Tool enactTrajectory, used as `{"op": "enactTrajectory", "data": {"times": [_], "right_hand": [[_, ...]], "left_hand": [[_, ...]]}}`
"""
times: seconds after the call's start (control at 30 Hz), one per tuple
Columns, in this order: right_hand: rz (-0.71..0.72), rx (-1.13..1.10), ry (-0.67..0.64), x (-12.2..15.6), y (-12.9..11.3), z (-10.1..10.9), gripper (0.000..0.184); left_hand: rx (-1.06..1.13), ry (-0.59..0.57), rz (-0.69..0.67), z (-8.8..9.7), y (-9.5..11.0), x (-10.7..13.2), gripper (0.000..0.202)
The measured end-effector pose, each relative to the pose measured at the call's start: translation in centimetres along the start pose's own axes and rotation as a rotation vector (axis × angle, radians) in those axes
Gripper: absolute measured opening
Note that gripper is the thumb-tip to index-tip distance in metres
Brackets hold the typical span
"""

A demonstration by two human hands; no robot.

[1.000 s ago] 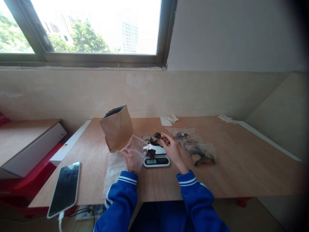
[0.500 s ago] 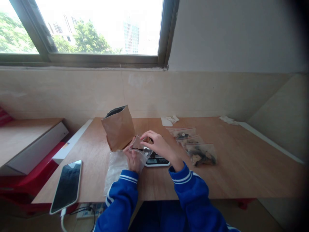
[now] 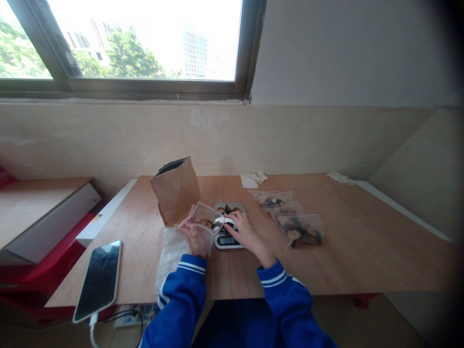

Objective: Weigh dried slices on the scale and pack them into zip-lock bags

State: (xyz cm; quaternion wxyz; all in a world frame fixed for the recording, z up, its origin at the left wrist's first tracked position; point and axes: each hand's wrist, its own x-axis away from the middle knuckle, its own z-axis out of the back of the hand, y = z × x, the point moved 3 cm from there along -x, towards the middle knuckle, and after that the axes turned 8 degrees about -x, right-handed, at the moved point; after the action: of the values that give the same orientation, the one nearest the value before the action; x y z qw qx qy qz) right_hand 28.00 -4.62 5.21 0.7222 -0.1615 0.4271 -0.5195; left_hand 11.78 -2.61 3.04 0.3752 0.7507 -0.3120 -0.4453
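Right hand back from bag to scale, toward table near edge; grip cannot be told. Left hand pinches bag open. Advise: keep mouth wide, beside scale.

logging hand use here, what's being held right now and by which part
The left hand holds a small clear bag by the edge of its open mouth. The right hand lies over the scale; whether it pinches anything cannot be told.
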Motion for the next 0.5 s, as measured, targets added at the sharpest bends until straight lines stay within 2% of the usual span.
{"op": "enactTrajectory", "data": {"times": [0.13,0.23,0.33,0.5], "right_hand": [[0.018,0.083,-0.053,0.4,1.3,-2.1,0.021],[0.019,0.016,-0.054,0.2,1.3,-2.3,0.016],[-0.021,-0.094,0.025,-0.1,0.8,-1.2,0.014],[-0.109,-0.281,0.302,-1.4,-1.9,2.2,0.012]], "left_hand": [[0.107,-0.013,-0.044,0.1,-0.1,0.0,0.031],[0.099,-0.012,-0.082,0.2,-0.1,0.1,0.028],[0.090,-0.001,-0.087,0.3,-0.1,0.2,0.026],[0.161,0.002,-0.081,0.4,-0.3,0.2,0.030]]}}
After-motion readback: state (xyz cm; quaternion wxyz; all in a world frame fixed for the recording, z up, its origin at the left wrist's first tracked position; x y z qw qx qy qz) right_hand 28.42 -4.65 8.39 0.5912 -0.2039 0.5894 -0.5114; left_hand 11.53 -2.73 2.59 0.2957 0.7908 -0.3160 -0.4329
